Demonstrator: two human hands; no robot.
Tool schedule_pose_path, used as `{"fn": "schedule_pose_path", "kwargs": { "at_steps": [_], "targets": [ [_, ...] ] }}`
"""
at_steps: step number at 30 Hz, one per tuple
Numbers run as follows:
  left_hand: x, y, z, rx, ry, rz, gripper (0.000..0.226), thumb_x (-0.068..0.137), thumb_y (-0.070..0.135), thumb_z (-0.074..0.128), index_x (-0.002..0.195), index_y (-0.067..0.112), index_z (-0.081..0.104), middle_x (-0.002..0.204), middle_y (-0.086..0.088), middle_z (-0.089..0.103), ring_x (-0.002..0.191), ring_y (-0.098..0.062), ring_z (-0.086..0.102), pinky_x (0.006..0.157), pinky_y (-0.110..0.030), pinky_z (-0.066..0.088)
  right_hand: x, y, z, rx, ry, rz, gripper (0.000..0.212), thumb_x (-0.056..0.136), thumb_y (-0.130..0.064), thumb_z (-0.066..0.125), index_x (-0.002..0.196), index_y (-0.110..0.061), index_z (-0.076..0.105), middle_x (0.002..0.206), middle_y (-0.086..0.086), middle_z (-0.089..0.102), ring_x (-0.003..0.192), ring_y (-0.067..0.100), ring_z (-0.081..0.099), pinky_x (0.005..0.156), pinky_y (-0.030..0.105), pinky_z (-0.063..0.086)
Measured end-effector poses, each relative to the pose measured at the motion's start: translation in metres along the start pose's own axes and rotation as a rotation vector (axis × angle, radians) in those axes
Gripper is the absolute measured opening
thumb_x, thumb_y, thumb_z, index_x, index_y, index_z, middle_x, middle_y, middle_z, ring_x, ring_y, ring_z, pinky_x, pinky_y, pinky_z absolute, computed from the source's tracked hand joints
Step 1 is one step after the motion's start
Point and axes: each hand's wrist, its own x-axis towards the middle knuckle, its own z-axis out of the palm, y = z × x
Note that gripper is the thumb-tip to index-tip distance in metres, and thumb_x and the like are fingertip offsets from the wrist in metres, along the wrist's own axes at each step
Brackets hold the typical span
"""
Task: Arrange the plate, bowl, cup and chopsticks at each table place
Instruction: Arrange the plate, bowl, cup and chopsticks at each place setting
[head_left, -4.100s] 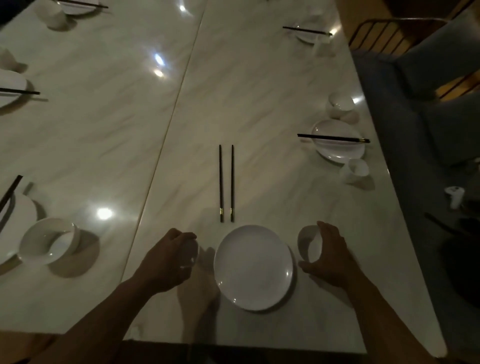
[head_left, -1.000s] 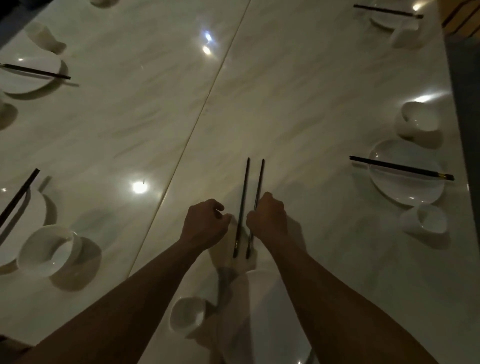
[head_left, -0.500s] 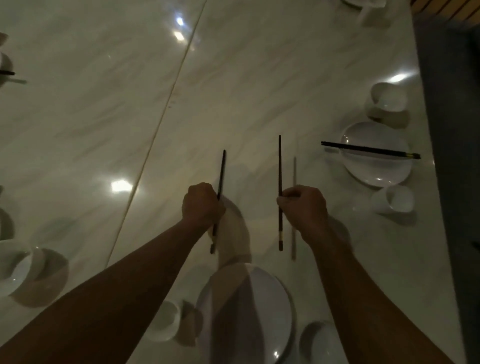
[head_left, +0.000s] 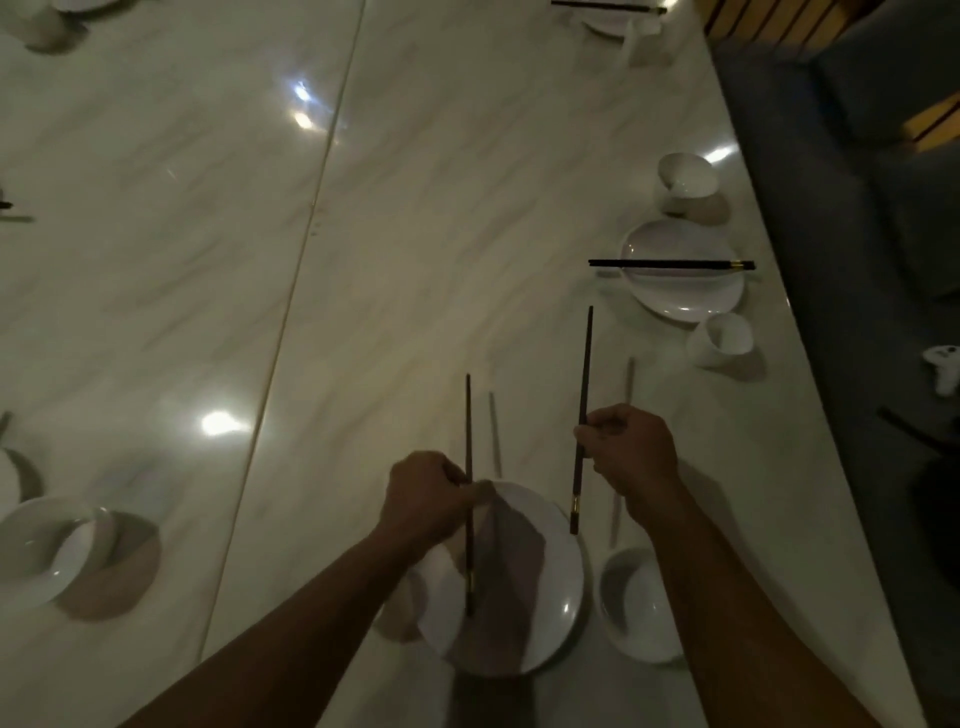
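Observation:
A white plate (head_left: 540, 587) lies at the near table edge in the head view. Right of it sits a white bowl (head_left: 631, 608), partly under my right forearm. My left hand (head_left: 423, 496) pinches one dark chopstick (head_left: 468, 415), held above the plate's left half. My right hand (head_left: 631, 454) grips the other dark chopstick (head_left: 584, 374) with a gold band near its end, raised just right of the plate's far rim. Both sticks point away from me. The cup on the plate's left is hidden by my left forearm.
On the right a set place has a plate (head_left: 680, 291) with chopsticks (head_left: 670, 265) across it, a bowl (head_left: 685, 176) and a cup (head_left: 722, 340). A bowl (head_left: 47, 551) stands at the left. A grey seat (head_left: 857, 234) runs along the table's right edge.
Both hands lifted one chopstick each off the table and drew them back toward me; they now hover over and beside the near plate.

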Motion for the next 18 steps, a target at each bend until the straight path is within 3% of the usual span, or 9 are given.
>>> {"fn": "schedule_pose_path", "kwargs": {
  "at_steps": [7,14,18],
  "targets": [
    [-0.048,-0.023,0.035,0.007,-0.055,0.053,0.015,0.076,0.025,0.075,0.084,0.014,0.075,0.08,-0.002,0.073,0.069,-0.012,0.068,0.071,-0.032,0.061,-0.054,0.018,0.003,-0.005,0.005,0.013,0.017,0.075,-0.021,0.08,0.078,-0.029,0.066,0.078,-0.001,0.073,0.075,0.018,0.072,0.076,0.046,0.061],
    [-0.062,-0.03,0.045,0.025,-0.033,0.118,0.019,0.078,0.028,0.073,0.08,0.009,0.075,0.079,-0.008,0.074,0.074,-0.019,0.07,0.074,-0.034,0.059,-0.099,0.044,0.014,-0.063,-0.015,0.005,0.016,0.073,-0.026,0.081,0.076,-0.031,0.066,0.078,-0.004,0.073,0.076,0.015,0.072,0.074,0.044,0.062],
    [-0.063,-0.032,0.049,0.046,-0.011,0.119,0.02,0.076,0.03,0.074,0.081,0.011,0.076,0.082,-0.006,0.074,0.076,-0.019,0.069,0.074,-0.033,0.058,-0.114,0.053,0.022,-0.133,-0.027,-0.022,0.016,0.074,-0.026,0.081,0.086,-0.025,0.07,0.084,0.0,0.075,0.079,0.016,0.071,0.079,0.039,0.061]
  ]
}}
